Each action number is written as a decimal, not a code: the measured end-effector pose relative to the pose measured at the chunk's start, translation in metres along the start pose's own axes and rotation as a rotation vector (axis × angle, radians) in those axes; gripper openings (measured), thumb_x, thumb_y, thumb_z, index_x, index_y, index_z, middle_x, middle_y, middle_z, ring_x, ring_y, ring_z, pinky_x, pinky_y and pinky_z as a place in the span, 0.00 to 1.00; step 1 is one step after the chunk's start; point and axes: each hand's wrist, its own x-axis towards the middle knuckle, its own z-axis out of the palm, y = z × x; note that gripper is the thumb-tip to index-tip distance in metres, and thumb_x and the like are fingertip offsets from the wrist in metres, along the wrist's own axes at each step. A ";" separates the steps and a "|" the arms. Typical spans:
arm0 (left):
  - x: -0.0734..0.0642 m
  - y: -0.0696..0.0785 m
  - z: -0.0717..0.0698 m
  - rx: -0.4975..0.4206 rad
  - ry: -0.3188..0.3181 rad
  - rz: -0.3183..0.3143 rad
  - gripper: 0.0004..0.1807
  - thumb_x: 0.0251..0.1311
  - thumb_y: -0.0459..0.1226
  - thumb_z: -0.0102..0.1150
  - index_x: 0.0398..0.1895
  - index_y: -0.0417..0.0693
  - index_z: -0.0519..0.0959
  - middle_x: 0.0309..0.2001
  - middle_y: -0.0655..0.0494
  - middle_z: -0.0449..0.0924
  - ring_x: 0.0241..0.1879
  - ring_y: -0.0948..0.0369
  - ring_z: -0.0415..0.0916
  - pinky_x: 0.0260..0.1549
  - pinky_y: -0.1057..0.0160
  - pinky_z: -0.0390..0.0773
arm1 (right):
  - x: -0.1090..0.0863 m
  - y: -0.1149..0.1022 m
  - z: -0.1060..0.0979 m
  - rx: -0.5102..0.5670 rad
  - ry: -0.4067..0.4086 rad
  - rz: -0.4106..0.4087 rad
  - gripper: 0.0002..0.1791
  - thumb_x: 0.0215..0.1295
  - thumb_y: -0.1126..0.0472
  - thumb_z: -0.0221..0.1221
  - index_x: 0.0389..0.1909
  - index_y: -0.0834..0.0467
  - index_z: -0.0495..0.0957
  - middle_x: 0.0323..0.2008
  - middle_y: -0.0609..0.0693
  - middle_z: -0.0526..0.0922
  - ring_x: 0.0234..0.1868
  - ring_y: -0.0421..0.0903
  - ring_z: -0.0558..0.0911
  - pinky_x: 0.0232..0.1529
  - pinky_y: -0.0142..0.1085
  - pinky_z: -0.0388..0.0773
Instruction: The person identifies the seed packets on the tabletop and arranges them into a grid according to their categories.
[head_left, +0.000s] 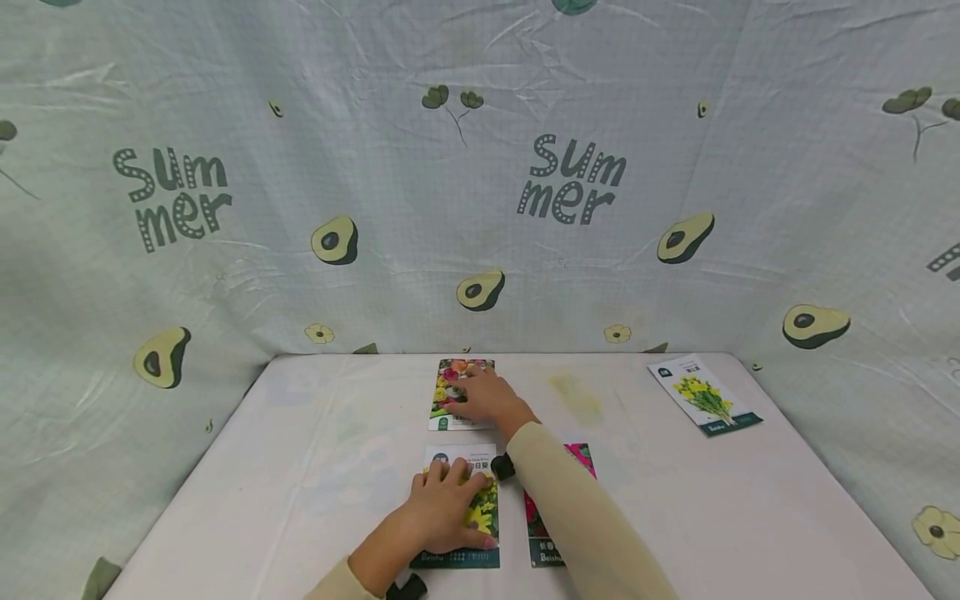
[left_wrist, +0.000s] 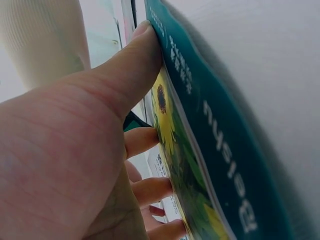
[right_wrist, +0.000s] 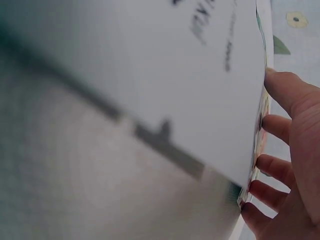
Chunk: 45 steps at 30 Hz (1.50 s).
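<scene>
My left hand [head_left: 442, 510] rests on a seed packet with yellow flowers [head_left: 483, 510], fingers spread over its picture. In the left wrist view, the thumb lies at the packet's dark green band [left_wrist: 220, 135] and the fingertips touch the flower picture. Farther back, my right hand [head_left: 486, 396] lies over a seed packet with mixed red, orange and yellow blooms [head_left: 448, 375]. Its fingertips press along the packet's face in the right wrist view, fingers apart. The hand covers that packet's right part.
A seed packet with red-pink flowers [head_left: 542, 533] lies partly hidden under my right forearm. At the far right of the white table [head_left: 300, 483], another packet with a yellow bouquet [head_left: 705, 396] lies at an angle. A printed curtain [head_left: 405, 208] hangs behind the table.
</scene>
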 end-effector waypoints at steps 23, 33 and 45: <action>-0.002 0.001 -0.002 -0.012 -0.001 0.006 0.44 0.49 0.71 0.67 0.69 0.66 0.72 0.63 0.52 0.66 0.61 0.43 0.63 0.55 0.36 0.67 | -0.008 0.004 -0.003 0.057 0.050 -0.061 0.35 0.69 0.35 0.60 0.74 0.43 0.71 0.76 0.52 0.66 0.78 0.55 0.64 0.75 0.52 0.63; 0.000 0.001 -0.002 -0.004 -0.020 -0.010 0.44 0.48 0.72 0.67 0.68 0.68 0.72 0.62 0.52 0.67 0.60 0.43 0.62 0.56 0.35 0.67 | -0.021 0.026 -0.007 0.132 0.105 -0.073 0.34 0.69 0.37 0.61 0.72 0.45 0.73 0.77 0.53 0.65 0.78 0.56 0.64 0.74 0.53 0.64; -0.002 0.002 -0.002 0.004 -0.003 -0.009 0.45 0.47 0.70 0.69 0.68 0.67 0.73 0.62 0.52 0.67 0.59 0.45 0.63 0.54 0.36 0.69 | -0.048 0.047 -0.019 0.284 0.215 -0.067 0.31 0.70 0.42 0.62 0.70 0.50 0.75 0.75 0.55 0.67 0.77 0.57 0.64 0.74 0.55 0.64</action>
